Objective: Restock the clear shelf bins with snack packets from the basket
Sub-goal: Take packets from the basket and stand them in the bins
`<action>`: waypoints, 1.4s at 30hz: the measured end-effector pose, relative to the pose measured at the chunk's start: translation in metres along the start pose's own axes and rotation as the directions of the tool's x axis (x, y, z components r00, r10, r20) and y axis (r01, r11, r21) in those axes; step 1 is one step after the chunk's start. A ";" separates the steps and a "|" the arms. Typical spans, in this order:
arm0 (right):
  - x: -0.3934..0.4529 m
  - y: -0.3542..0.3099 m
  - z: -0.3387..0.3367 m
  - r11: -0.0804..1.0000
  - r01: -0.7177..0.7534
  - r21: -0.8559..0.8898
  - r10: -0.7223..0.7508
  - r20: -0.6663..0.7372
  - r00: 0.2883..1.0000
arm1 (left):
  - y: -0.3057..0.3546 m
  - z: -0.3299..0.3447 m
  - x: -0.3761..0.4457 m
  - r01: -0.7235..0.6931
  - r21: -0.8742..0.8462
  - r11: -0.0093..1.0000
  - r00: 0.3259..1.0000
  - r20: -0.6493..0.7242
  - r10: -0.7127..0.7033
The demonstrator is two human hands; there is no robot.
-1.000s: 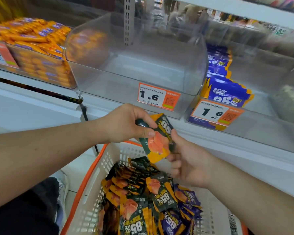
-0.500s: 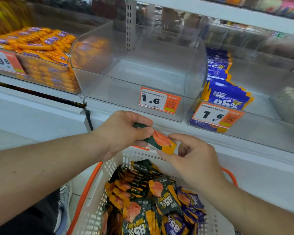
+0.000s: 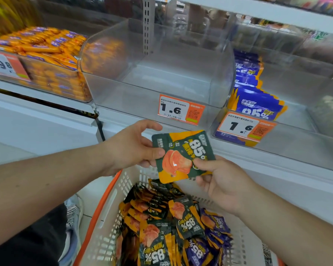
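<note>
Just above the basket (image 3: 108,223), a dark green and orange snack packet (image 3: 181,156) is held flat and face up between both hands; the left hand (image 3: 131,148) pinches its left edge, thumb on the printed face and fingers curled beneath, with the index finger lifted free above the top corner; the right hand (image 3: 221,181) pinches the lower right corner, thumb on top and fingers folded under. Both grips are closed on the same packet, which shows a large "85%" and an orange picture of meat; it hangs below the front lip of the clear middle bin (image 3: 158,73), just under that bin's orange price tag (image 3: 181,110) reading 1.6.

Below, the white basket with its orange rim holds a heap of packets (image 3: 161,227): mostly the same green and orange kind, with purple ones (image 3: 213,227) gathered toward the right side; they lie loose and overlapping at many angles.

Left of the middle bin, another clear bin (image 3: 52,77) is packed with orange sausage sticks (image 3: 42,47) and carries a tag (image 3: 6,64) reading 29.8; right of it, a third bin (image 3: 296,143) holds a row of purple packets (image 3: 256,104) standing behind a second 1.6 tag (image 3: 244,127). A dark trouser leg (image 3: 27,242) and a patterned shoe (image 3: 73,215) show at the lower left beside the basket.
</note>
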State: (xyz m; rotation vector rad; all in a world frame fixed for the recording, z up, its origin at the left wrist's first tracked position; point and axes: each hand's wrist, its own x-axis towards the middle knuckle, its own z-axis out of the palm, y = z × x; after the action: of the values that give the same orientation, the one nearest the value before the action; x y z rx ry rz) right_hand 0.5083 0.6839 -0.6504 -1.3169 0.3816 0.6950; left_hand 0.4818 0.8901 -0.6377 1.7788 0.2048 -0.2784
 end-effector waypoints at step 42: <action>0.000 -0.032 0.014 0.788 0.408 -0.462 -0.362 0.188 0.913 | 0.025 -0.052 0.004 -0.303 0.308 0.902 0.831 -0.378 0.408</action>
State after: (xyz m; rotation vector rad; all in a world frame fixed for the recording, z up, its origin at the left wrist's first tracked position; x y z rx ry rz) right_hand 0.5275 0.6943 -0.6238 -1.7768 -0.1637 0.5122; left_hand 0.4965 0.9357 -0.6048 2.0584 0.1516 0.3917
